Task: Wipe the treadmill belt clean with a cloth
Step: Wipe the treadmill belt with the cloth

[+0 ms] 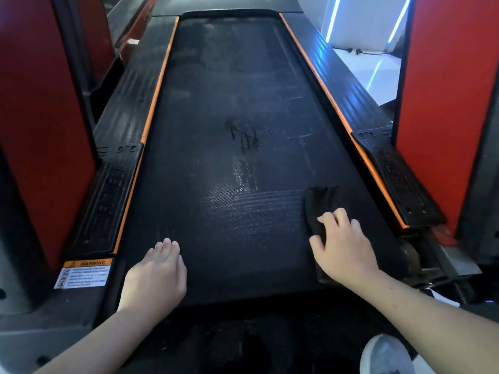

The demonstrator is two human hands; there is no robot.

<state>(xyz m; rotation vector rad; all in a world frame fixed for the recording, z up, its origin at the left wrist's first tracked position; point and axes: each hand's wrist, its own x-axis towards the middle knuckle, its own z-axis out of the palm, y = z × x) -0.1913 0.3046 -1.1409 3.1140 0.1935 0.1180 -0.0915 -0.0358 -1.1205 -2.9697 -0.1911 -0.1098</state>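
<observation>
belt [229, 163]: running up the frame centre, showing a wet smear at mid-length
cloth [318, 205]: dark, lying on the belt's near right part
right hand [341, 245]: pressing on the cloth, fingers curling over it
left hand [156, 273]: lying flat on the belt's near left, fingers straight, holding nothing

Item count: one belt [216, 103]; one cloth [320, 203]; two hands, left hand [156, 276] and right hand [343, 252]; two side rails, left rail [129, 98], right rail [340, 76]; two red panels, left panel [40, 130], right panel [445, 103]; one warning label [83, 273]; one shoe [386, 354]
</observation>
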